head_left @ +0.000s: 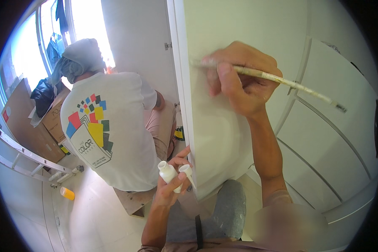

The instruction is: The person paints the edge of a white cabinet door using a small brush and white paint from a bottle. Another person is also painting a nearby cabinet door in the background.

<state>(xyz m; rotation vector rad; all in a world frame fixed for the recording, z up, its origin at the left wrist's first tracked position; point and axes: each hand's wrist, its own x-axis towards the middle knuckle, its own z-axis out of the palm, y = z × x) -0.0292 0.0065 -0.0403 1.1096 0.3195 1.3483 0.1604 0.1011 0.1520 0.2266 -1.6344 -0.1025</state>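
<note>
Head view: right hand (245, 82) grips slim brush (281, 80), axis left-right, left end near panel (222, 147) left edge; left hand (165, 196) grasps white bottle (168, 173) and cap (185, 169).

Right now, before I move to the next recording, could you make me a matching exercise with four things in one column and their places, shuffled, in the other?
Things:
1. Stick
2. White bottle
3. Orange-yellow container
4. Grey cloth

Places:
A. On the floor
B. Around the co-worker's head
C. In the right hand
D. In the left hand

Pairs: 1-C; 2-D; 3-A; 4-B
</note>
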